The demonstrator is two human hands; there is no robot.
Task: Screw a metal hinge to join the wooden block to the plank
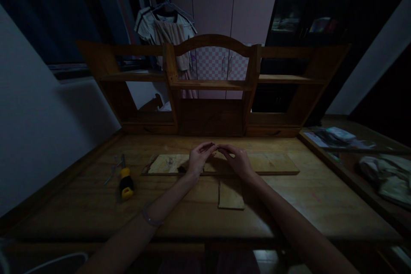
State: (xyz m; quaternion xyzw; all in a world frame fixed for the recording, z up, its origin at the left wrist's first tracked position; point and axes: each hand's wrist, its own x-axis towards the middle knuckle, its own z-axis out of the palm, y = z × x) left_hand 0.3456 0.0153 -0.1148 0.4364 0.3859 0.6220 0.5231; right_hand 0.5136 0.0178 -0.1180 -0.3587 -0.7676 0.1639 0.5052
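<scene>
Both hands meet over a long flat wooden board (272, 163) lying across the wooden desk (308, 205). My left hand (198, 158) has its fingertips pinched together, and my right hand (236, 159) is curled with its fingertips touching the left ones. Something tiny seems to sit between the fingertips, too small and dark to name. A smaller wooden piece (230, 195) lies just in front of the board, under my right wrist.
A yellow-and-black handled tool (126, 180) and thin metal pieces (112, 170) lie at the desk's left. A wooden shelf unit (212, 85) stands at the back. Papers (334, 137) and cloth (385, 175) cover the side table at right. Clothes hang behind.
</scene>
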